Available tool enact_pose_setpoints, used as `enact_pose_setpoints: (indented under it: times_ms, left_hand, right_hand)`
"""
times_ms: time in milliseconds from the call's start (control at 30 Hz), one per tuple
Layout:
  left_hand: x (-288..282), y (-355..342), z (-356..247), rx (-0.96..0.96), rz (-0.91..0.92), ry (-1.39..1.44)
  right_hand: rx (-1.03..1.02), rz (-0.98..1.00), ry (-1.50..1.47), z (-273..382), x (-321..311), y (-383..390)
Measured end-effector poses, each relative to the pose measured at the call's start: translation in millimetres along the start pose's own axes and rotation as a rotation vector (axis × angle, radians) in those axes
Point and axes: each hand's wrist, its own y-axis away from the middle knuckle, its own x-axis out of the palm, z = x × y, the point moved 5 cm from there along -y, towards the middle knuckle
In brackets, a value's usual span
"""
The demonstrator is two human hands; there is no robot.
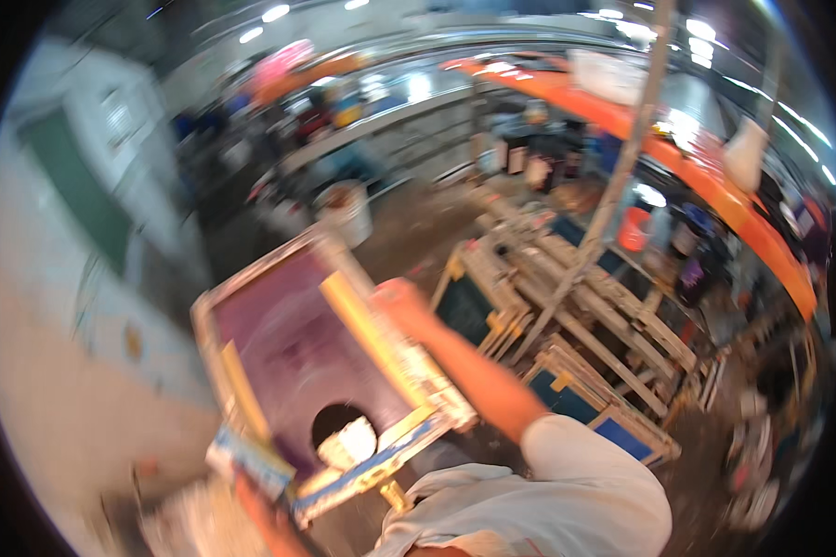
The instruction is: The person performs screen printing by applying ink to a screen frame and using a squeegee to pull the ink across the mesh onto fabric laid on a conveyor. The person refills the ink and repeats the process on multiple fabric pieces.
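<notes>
A wooden screen-printing frame with purple mesh is tilted in front of me. My right hand is closed on its right-hand rail. At the frame's lower left, my left hand is blurred, its fingers partly hidden, and it grips a blue and white box-like thing against the frame's side. Yellow strips line the inside of the frame, and blue tape runs along its near rail. On the mesh near that rail shows a dark round patch with a whitish lump over it; what these are I cannot tell.
To the right, a wooden rack and more framed screens stand on the floor behind a slanting post. A long orange-edged table curves along the far right, with buckets beneath it. A pale wall rises on the left.
</notes>
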Motion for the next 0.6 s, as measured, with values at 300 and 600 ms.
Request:
enact_pose_setpoints:
  times_ms: [300,600]
  left_hand:
    - [97.8,-303.6,-41.1,-0.11,-0.068,-0.166]
    - [138.3,-642.2,-70.1,-0.049,-0.057,-0.275]
  right_hand:
    - [0.121,0.235,-0.022,79.5,201.6,-255.6]
    - [0.128,0.226,-0.006,89.1,416.7,-516.9]
